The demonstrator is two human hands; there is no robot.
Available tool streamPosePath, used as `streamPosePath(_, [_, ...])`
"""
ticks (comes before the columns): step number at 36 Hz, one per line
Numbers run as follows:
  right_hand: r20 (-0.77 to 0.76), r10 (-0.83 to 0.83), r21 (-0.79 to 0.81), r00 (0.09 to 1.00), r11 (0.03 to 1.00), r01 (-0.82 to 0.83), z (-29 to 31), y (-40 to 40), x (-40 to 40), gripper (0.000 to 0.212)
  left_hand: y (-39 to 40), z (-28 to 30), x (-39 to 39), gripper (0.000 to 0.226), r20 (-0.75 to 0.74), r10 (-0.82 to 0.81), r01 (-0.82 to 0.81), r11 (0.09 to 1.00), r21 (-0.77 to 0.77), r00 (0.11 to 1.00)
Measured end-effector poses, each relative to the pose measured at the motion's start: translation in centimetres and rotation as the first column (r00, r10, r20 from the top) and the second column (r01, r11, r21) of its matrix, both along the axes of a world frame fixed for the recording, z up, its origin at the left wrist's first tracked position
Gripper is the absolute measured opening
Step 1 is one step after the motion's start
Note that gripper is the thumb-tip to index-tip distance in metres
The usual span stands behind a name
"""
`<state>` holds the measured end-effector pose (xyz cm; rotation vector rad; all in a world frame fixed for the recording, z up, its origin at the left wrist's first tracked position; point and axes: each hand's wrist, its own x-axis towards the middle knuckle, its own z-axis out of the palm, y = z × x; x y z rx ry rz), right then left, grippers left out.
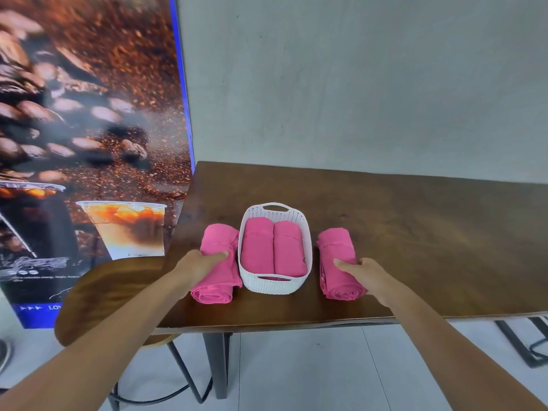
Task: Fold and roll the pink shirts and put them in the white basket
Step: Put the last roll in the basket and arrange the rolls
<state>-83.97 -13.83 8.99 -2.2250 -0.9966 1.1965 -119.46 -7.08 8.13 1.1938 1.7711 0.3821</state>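
Hands (197, 266) (366, 272) each gripped a roll (218, 262) (339, 264) flanking the basket (274, 284) at frame centre, fingers curled, apparently ready for lifting in.

Single view, head-worn, wide-angle: set above the near edge of the wooden table (415, 247), facing forward and down toward 12 o'clock, the far wall filling the upper frame. Close range; both forearms enter from 5 and 7 o'clock, and the white basket (275, 284) sits near centre. Edges bend with lens distortion.
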Motion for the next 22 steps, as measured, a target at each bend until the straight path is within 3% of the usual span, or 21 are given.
streamPosePath(6, [-0.163,-0.042,0.001,0.986,0.999,0.042,-0.3,-0.3,0.4,0.119,-0.2,0.3,-0.3,0.061,0.16,0.1,-0.09,0.993,-0.07,0.982])
streamPosePath(10, [-0.237,-0.055,-0.004,0.97,0.998,0.056,0.1,-0.7,-0.2,0.119,-0.5,0.2,-0.7,0.068,0.207,0.125,-0.11,0.99,-0.083,0.97])
streamPosePath(14, [-0.243,-0.019,0.01,0.97,1.0,0.022,0.7,-1.2,-0.5,0.09,-0.4,1.1,-1.1,0.083,0.213,0.104,-0.095,0.994,-0.05,0.972])
streamPosePath(18, [-0.239,-0.017,0.041,0.971,0.999,0.027,1.5,-1.1,-0.2,0.095,0.5,2.4,-1.7,0.088,0.186,0.084,-0.085,0.996,0.0,0.979])
streamPosePath(22, [-0.228,0.006,0.115,0.974,0.993,0.021,3.4,-0.6,0.1,0.061,1.1,4.4,-1.7,0.104,0.194,0.07,-0.081,0.996,0.046,0.978])
